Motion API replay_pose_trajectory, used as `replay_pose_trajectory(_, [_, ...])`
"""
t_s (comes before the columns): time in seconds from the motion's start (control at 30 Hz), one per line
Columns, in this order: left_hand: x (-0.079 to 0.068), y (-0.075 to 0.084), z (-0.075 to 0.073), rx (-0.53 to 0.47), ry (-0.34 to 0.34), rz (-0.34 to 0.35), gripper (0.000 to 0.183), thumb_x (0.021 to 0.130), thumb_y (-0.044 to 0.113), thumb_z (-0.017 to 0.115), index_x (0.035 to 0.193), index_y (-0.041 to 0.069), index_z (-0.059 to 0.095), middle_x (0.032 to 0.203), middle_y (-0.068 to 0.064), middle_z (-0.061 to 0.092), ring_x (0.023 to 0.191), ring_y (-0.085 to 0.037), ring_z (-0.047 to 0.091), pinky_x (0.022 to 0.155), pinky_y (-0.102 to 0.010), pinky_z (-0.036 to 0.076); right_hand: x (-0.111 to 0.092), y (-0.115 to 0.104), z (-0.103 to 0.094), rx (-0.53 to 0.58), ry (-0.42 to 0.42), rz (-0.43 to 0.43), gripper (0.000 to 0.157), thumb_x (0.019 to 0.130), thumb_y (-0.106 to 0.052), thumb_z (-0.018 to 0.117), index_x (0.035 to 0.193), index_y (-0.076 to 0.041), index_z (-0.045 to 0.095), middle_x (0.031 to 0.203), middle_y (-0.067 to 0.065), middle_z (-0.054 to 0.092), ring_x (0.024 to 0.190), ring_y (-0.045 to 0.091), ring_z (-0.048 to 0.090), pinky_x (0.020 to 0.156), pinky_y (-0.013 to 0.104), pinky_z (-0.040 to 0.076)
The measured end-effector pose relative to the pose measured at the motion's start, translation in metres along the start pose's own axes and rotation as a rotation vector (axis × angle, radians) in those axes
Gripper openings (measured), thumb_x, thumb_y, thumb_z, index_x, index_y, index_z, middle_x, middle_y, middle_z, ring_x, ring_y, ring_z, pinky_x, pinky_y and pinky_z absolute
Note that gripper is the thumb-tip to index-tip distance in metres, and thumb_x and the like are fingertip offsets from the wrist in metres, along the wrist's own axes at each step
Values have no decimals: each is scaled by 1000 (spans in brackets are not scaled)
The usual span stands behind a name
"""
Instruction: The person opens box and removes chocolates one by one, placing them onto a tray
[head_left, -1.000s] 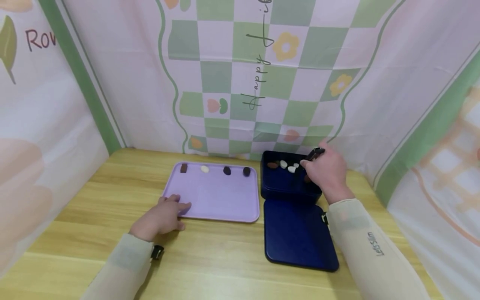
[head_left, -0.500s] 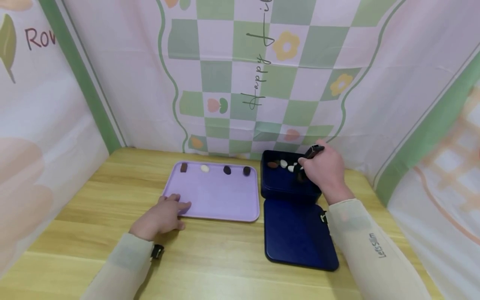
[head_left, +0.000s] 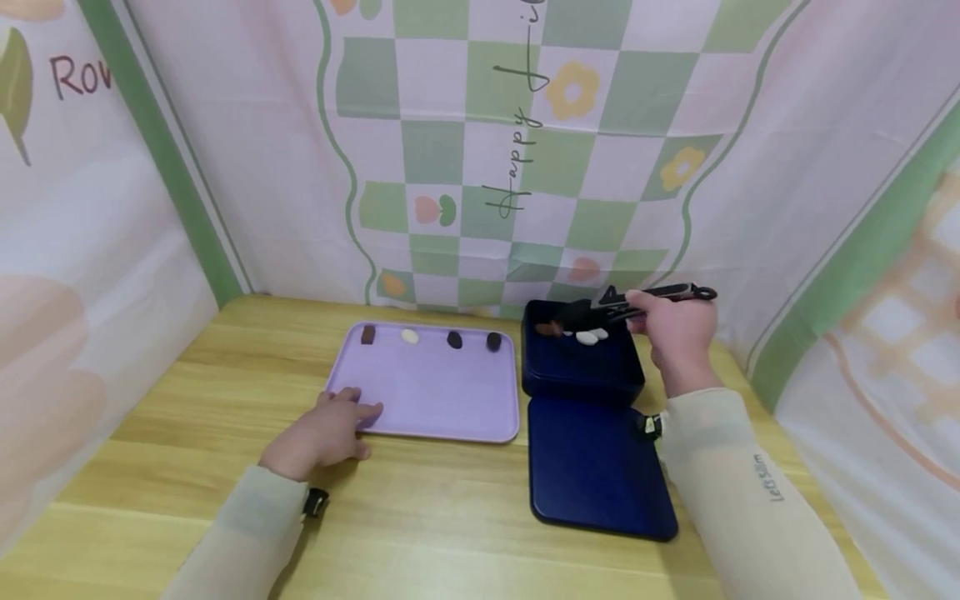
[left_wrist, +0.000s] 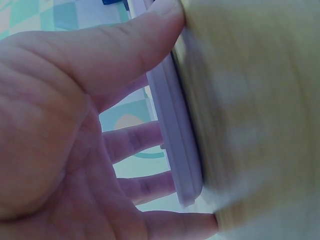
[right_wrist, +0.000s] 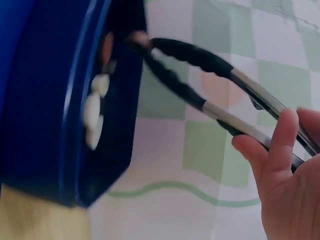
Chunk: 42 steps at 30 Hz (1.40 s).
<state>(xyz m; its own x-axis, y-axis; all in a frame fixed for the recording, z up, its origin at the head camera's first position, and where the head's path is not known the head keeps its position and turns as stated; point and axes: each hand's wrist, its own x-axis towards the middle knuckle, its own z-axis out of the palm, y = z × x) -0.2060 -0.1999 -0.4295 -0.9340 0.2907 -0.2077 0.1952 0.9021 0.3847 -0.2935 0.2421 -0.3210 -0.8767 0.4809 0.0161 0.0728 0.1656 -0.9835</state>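
My right hand (head_left: 678, 337) grips black-and-silver tongs (right_wrist: 175, 82) over the dark blue box (head_left: 581, 383). A small reddish-brown piece (right_wrist: 140, 38) sits at the tong tips, blurred in the right wrist view. White pebble-like pieces (head_left: 587, 337) and another brown one (right_wrist: 107, 48) lie inside the box. My left hand (head_left: 322, 435) rests spread at the near left corner of the lilac tray (head_left: 438, 396), thumb against its edge in the left wrist view. Along the tray's far side are a brown block (head_left: 367, 335), a cream piece (head_left: 409, 337) and two dark pieces (head_left: 454, 340).
The box's blue lid (head_left: 600, 475) lies on the wooden table (head_left: 435, 517) in front of the box. A patterned curtain (head_left: 495, 167) hangs behind and along both sides. The box stands just right of the tray, close to the back curtain.
The right hand has moved right and turned, so the tongs now lie nearly level, pointing left. A reddish-brown piece is now at their tips. The left hand and tray have stayed put.
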Motion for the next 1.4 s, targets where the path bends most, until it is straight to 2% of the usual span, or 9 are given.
replay_pose_trajectory(0.17, [-2,0,-1,-4,-3,-10,61,86,15,78,143,14,56,155,-28,30,138,-60,17,105,-72,25,-7,-7,21,446,-59,109,40,74,-8,89,101,-1,61,81,9,72,48,20,66,36,29,49])
replay_pose_trajectory(0.23, [-2,-1,-1,-8,-4,-11,61,86,15,78,143,14,56,155,-28,30,138,-59,18,104,-73,25,-14,-8,36,571,-109,122,32,76,1,85,98,3,62,78,13,71,46,21,65,43,29,55])
replay_pose_trajectory(0.33, [-2,-1,-2,-16,-6,-8,62,87,16,78,144,14,55,155,-27,30,138,-59,19,103,-73,27,-27,-6,60,642,-175,164,24,79,5,80,96,4,64,77,16,71,44,21,64,45,30,55])
replay_pose_trajectory(0.57, [-1,-3,-2,-14,-40,16,70,81,17,81,145,15,54,156,-25,29,139,-58,19,105,-72,25,-57,5,121,626,-169,223,22,79,3,81,94,4,64,76,12,69,46,20,63,47,30,56])
replay_pose_trajectory(0.73, [-1,-4,-3,-18,-71,13,76,76,16,82,146,17,53,158,-24,27,141,-57,16,105,-73,23,-75,15,159,602,-179,271,36,78,4,81,105,2,58,90,14,70,62,25,70,56,31,59])
replay_pose_trajectory(0.87, [-1,-4,-4,-21,-73,11,77,76,15,82,146,18,53,158,-24,26,140,-58,15,105,-74,21,-87,24,184,597,-212,296,42,78,4,81,112,4,57,92,15,70,66,25,71,60,31,60])
replay_pose_trajectory(1.1, [0,-6,-4,-24,-74,-5,76,76,15,82,147,19,53,159,-23,25,140,-58,14,105,-75,21,-103,38,213,571,-233,322,28,78,2,81,99,3,64,88,13,69,59,19,67,57,28,59])
replay_pose_trajectory(1.23, [1,-6,-5,-23,-86,-17,77,76,15,82,147,20,53,160,-22,24,141,-57,13,104,-75,20,-108,43,223,553,-234,321,27,77,3,82,98,5,65,88,16,69,54,18,65,53,27,57])
replay_pose_trajectory(1.4, [-1,-5,-6,-26,-91,-31,77,76,15,83,147,21,53,160,-21,24,142,-56,13,105,-75,19,-114,46,237,551,-241,310,28,76,3,83,99,6,65,91,18,70,60,22,67,54,28,58])
